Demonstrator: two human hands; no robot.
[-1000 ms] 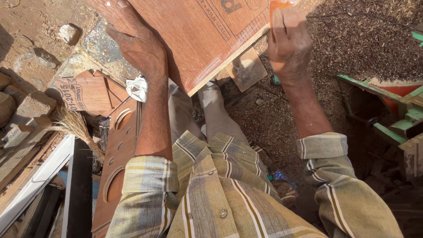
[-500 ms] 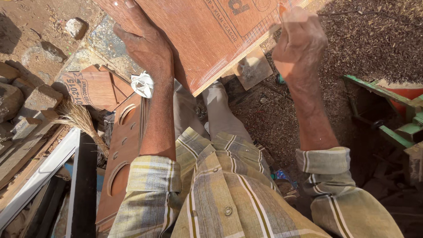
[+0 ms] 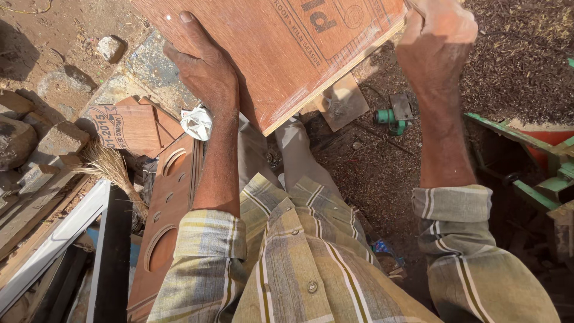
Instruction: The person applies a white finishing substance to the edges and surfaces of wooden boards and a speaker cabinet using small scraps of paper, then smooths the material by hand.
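Both hands on plywood sheet

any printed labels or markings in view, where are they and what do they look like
Printed stamp on the reddish-brown plywood sheet, held up by both hands: dark lettering and a round emblem.
Printed offcut, on the ground at left: reddish-brown, angular, dark lettering.
No packages, signs or screens.
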